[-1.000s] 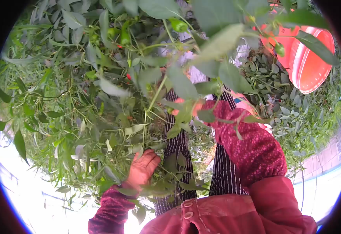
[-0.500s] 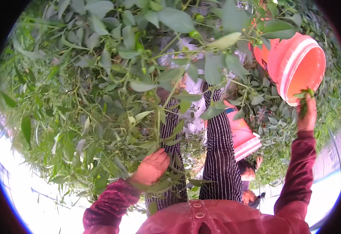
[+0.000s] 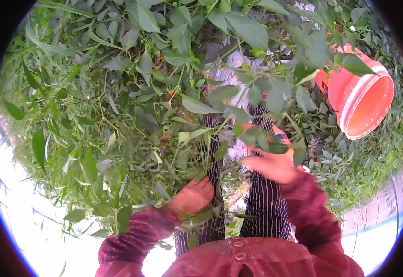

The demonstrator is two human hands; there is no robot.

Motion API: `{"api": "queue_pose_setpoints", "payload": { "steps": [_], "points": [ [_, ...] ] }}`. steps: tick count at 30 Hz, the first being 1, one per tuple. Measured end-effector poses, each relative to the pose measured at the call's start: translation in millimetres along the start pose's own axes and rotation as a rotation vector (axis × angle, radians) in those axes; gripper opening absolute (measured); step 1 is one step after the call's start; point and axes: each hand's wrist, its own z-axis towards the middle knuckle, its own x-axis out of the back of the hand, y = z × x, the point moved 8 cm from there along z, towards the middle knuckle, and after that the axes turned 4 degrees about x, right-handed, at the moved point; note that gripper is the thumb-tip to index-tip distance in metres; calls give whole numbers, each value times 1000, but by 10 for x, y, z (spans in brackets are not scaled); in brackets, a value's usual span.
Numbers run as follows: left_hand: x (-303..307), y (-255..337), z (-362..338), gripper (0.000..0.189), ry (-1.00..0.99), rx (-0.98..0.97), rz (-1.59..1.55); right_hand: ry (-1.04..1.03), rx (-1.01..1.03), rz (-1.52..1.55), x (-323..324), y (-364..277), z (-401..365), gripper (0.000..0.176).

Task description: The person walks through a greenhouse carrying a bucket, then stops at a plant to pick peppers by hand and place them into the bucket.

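Observation:
My left hand (image 3: 193, 197) is closed at the lower edge of a leafy green plant (image 3: 141, 115), its curled fingers around thin stems in front of the striped trouser leg. My right hand (image 3: 275, 165) is over the other trouser leg, slightly blurred, with fingers stretched out and nothing seen in them. Leaves cover part of that hand. A red bucket (image 3: 337, 90) lies tilted at the upper right, its mouth facing the lower right. The visible part of its inside shows only small specks.
Leafy branches hang across the top centre, in front of both legs. Another red bucket (image 3: 281, 133) is mostly hidden behind leaves and my right hand. Small red fruits show among the leaves on the left. Pale sheeting (image 3: 234, 64) lies between the plants.
My right hand has moved from the bucket's mouth leftward to the centre, and the green bunch it held is no longer seen. The view has shifted slightly; my left hand remains at the stems.

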Motion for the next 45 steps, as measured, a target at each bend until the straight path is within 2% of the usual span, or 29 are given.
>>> {"api": "queue_pose_setpoints", "payload": {
  "steps": [1, 3, 4, 6, 7, 9, 10, 12, 14, 15, 16, 17, 18, 20, 21, 22, 23, 25, 29, 31, 33, 35, 36, 37, 39, 41, 43, 44, 45],
  "points": [
    [19, 7, 33, 36, 1, 5, 3, -34, 201, -441, -327, 173, 194, 62],
    [-6, 87, 72, 39, -70, -21, 111, 86, 162, -666, -514, 596, 608, 53],
    [-42, 126, 67, 39, -85, -27, 108, 93, 151, -656, -564, 837, 698, 53],
    [2, 168, 123, 41, -9, -65, 129, 57, -192, -146, -586, 1389, 851, 40],
    [17, 173, 116, 41, -16, -67, 129, 61, -195, -140, -542, 1448, 792, 40],
    [307, 92, 83, 43, -34, 14, -254, 252, -420, 292, -459, 1614, 533, 34],
    [492, 58, 93, 43, -39, 14, -256, 281, -381, 344, -457, 1567, 476, 36],
    [899, 57, 125, 50, -144, -94, -520, 281, -428, 438, -507, 1626, 389, 37],
    [1409, -144, 198, 51, 19, -81, -779, 273, -439, 529, -527, 1640, 456, 39],
    [1680, -331, 263, 45, 214, 7, -711, 263, -446, 545, -542, 1685, 476, 41],
    [1729, -595, 339, 34, 352, 203, -819, 256, -455, 561, -548, 1722, 463, 43],
    [1775, -803, 399, 28, 455, 323, -489, 261, -456, 566, -543, 1718, 435, 43],
    [1700, -1024, 521, 24, 449, 426, -242, 250, -449, 554, -547, 1689, 424, 44],
    [1384, -1537, 797, 18, 302, 586, -40, 187, -428, 615, -586, 1728, 469, 47],
    [1256, -1738, 873, 18, 317, 561, -22, 186, -426, 617, -595, 1723, 465, 47],
    [1129, -1851, 952, 16, 207, 670, -83, 179, -432, 633, -613, 1721, 470, 47],
    [1107, -1880, 1061, 16, 207, 671, -79, 172, -440, 652, -627, 1719, 477, 47],
    [811, -1983, 1236, 25, -124, 677, 114, 160, -423, 630, -628, 1695, 503, 47],
    [286, -2463, 1323, 35, -82, 699, 45, 139, -378, 566, -642, 1602, 504, 43],
    [120, -2607, 1419, 39, -134, 553, 152, 137, -393, 542, -623, 1635, 512, 43],
    [519, -2239, 1282, 40, -150, 585, 196, 138, -405, 514, -615, 1663, 522, 42],
    [578, -2333, 1078, 41, -20, 796, -113, 208, -367, 458, -577, 1665, 535, 39],
    [618, -2306, 1040, 42, 96, 693, -170, 208, -366, 463, -587, 1664, 545, 39],
    [560, -2317, 999, 42, 94, 694, -167, 182, -297, 435, -593, 1608, 584, 39],
    [584, -2374, 882, 43, 298, 778, -283, 158, -230, 405, -594, 1539, 645, 38],
    [600, -2381, 831, 41, 386, 724, -401, 106, -204, 591, -654, 1492, 697, 32],
    [620, -2456, 729, 37, 589, 713, -840, 56, -201, 651, -677, 1471, 718, 29],
    [741, -2351, 672, 27, 689, 638, -974, 33, -217, 761, -698, 1477, 726, 26],
    [790, -2291, 618, 27, 690, 643, -975, 8, -235, 872, -720, 1474, 735, 23]
  ]
}}
